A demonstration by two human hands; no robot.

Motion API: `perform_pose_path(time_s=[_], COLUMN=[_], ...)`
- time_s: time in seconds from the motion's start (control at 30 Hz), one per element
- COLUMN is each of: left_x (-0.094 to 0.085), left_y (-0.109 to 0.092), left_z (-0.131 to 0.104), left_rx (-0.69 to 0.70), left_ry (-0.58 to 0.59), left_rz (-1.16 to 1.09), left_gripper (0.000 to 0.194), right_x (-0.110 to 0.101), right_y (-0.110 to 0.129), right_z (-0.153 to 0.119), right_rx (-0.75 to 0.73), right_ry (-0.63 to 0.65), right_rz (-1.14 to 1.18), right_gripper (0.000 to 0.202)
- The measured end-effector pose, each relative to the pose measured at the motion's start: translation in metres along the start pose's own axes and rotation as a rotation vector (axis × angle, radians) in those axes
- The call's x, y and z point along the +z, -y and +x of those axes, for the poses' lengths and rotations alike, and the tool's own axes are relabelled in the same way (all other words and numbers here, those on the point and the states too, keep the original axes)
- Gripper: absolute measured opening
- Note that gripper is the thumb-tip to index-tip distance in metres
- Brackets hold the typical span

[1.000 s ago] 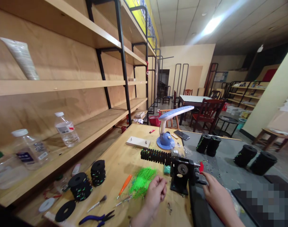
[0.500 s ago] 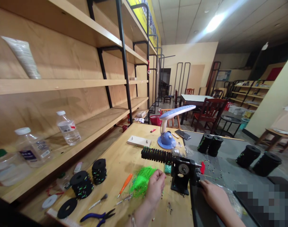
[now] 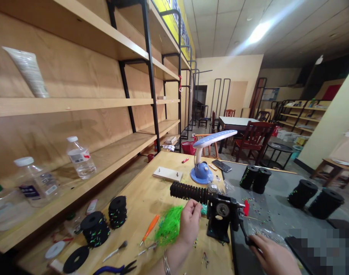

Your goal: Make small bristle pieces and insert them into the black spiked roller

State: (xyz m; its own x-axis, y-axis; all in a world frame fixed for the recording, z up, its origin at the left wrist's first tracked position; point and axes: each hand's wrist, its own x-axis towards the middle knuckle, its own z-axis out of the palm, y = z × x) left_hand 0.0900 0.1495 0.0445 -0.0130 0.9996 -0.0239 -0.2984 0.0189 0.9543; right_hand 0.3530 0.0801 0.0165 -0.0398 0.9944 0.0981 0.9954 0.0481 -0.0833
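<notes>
A black hand-cranked winder (image 3: 218, 217) stands on the table, with a ridged black foam roll (image 3: 188, 191) sticking out to its left. My left hand (image 3: 190, 217) is closed in a pinch just below the roll; whatever lies between the fingertips is too small to make out. On the right side of the winder, my right hand (image 3: 270, 252) grips the end of the crank handle (image 3: 244, 231). Bright green fibres (image 3: 170, 225) lie beside my left hand, partly covered by it. An orange-handled tool (image 3: 150, 228) rests to their left.
Blue-handled pliers (image 3: 112, 269) and a small brush (image 3: 115, 250) lie at the front left. Wound black spools (image 3: 94, 228) stand behind them, with more spools (image 3: 302, 194) at right. A blue lamp (image 3: 202, 172) and a pegged board (image 3: 168, 174) are farther back.
My right hand has swung the crank handle, moving slightly right and down. My left hand keeps its pinch and sits a little closer to the roll. The view has shifted slightly.
</notes>
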Motion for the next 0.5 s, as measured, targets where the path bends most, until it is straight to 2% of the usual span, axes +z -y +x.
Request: perform_pose_path(time_s=[0.27, 0.4, 0.5], left_x=[-0.0069, -0.0079, -0.0088], left_y=[0.0, -0.002, -0.0018], left_z=[0.0032, 0.0049, 0.0051], left_rx=[0.233, 0.324, 0.341], left_ry=[0.04, 0.06, 0.068], left_rz=[0.252, 0.386, 0.429], left_gripper=[0.032, 0.028, 0.027], right_x=[0.0024, 0.0005, 0.0003], right_y=[-0.0099, -0.0095, -0.0077], right_z=[-0.0051, -0.0051, -0.0053], right_rx=[-0.019, 0.008, 0.025], right_ry=[-0.129, -0.105, -0.09], right_rz=[-0.009, -0.014, -0.005], right_gripper=[0.028, 0.029, 0.03])
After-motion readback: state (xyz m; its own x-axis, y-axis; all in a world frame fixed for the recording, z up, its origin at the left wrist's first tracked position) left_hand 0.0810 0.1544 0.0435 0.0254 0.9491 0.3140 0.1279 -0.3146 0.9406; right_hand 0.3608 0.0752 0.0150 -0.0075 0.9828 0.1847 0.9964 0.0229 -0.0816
